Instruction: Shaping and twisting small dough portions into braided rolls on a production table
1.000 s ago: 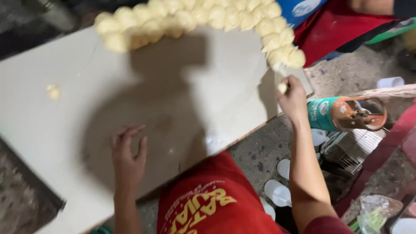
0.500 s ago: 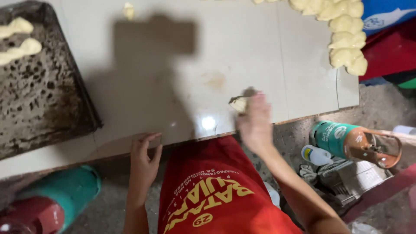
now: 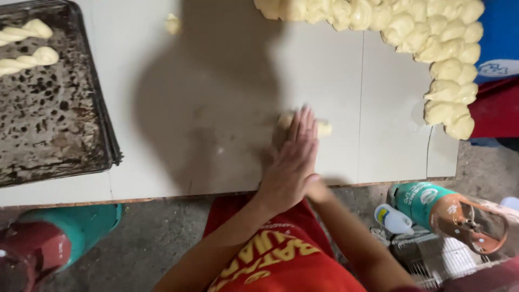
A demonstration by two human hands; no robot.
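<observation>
Two hands work one small dough piece (image 3: 324, 127) near the front edge of the desk (image 3: 216, 108). Left hand (image 3: 292, 162) lies flat on top, fingers straight and close together, palm pressing down; the pale lump shows at the fingertips, sticking out to the right. Right hand (image 3: 316, 186) is mostly tucked under/behind the left at the desk edge, so can't tell if it's spread or closed. To roll well, I'd judge: keep the palm flat, even pressure, push fwd and back along the desk so the piece lengthens w/o flattening or sticking; light touch at the ends. Left of the dough piece, well apart, a dark worn baking tray (image 3: 59, 124) sits on the desk w/ two twisted dough sticks (image 3: 24, 46) at its far corner. Beyond the dough piece, a stray crumb of dough (image 3: 173, 24), and far right a long row of portioned dough lumps (image 3: 432, 38) wrapping the desk corner.
</observation>
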